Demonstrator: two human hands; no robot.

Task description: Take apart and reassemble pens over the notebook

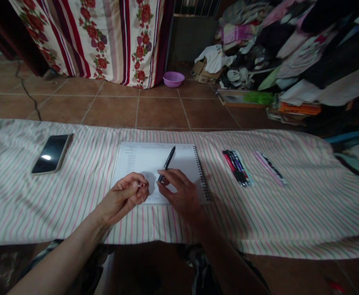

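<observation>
A spiral notebook [179, 157] lies open on the striped cloth [87, 217], its coil on the right side. Above its lower part, my right hand [181, 190] pinches a black pen [168, 159] between thumb and fingers, with the pen's tapered end pointing up and away. Just to the left, my left hand [125, 196] is closed on a small reddish piece [141, 185], round at the end facing right; most of it is hidden by the fingers. The two hands are close together but apart.
Several pens [237, 168] lie bundled right of the notebook, and beyond them more pens [270, 168]. A phone [51, 153] rests at the left. Past the cloth are a purple basin [173, 79], a floral curtain [105, 41] and piled clothes.
</observation>
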